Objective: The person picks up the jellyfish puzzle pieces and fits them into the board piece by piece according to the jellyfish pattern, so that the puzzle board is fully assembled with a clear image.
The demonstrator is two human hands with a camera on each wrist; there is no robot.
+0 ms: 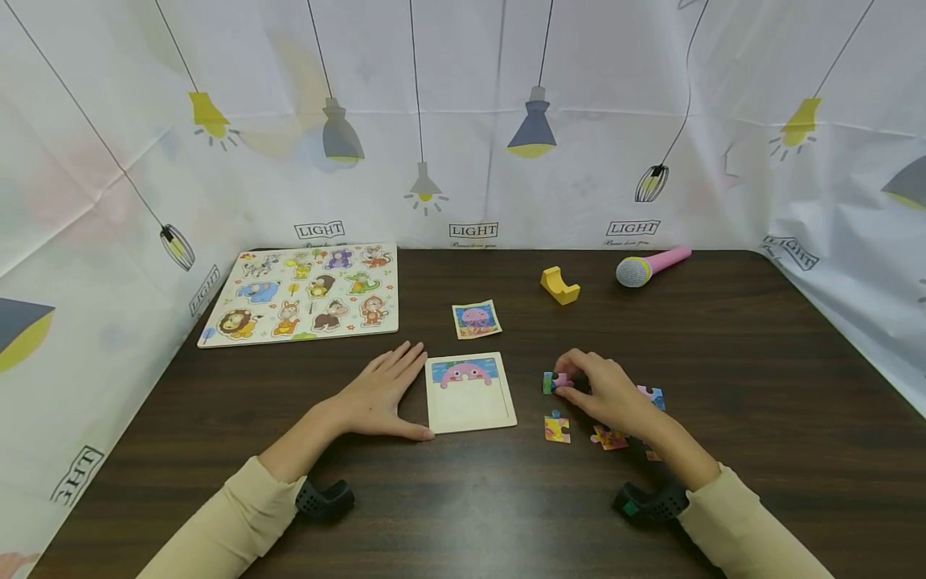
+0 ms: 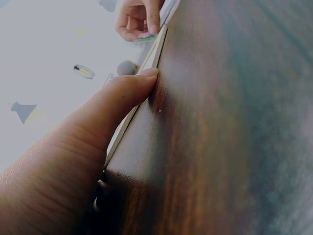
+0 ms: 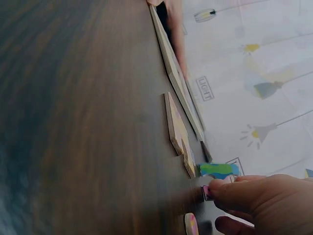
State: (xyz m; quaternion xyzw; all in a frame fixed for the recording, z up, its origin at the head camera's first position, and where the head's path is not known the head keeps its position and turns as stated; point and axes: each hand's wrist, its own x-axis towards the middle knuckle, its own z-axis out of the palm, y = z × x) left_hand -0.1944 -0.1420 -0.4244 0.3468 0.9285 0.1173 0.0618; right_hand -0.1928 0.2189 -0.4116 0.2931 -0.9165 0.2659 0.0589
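A small wooden puzzle tray (image 1: 470,410) lies in the middle of the table, its top strip filled with a pink octopus head on blue. My left hand (image 1: 379,396) rests flat along the tray's left side, fingers straight, thumb at the lower left corner. To the right of the tray, my right hand (image 1: 606,390) pinches a green, blue and pink puzzle piece (image 3: 219,169) between thumb and fingers. Just below that hand lies a yellow and pink puzzle piece (image 1: 557,429). More loose pieces, such as an orange-red one (image 1: 611,438) and a blue one (image 1: 653,396), lie partly hidden under the right hand and forearm.
Behind the tray is a small octopus picture card (image 1: 477,319). A large animal puzzle board (image 1: 318,293) lies at the back left. At the back right are a yellow curved block (image 1: 560,286) and a pink toy microphone (image 1: 651,267). A printed white cloth (image 1: 463,121) hangs behind the table.
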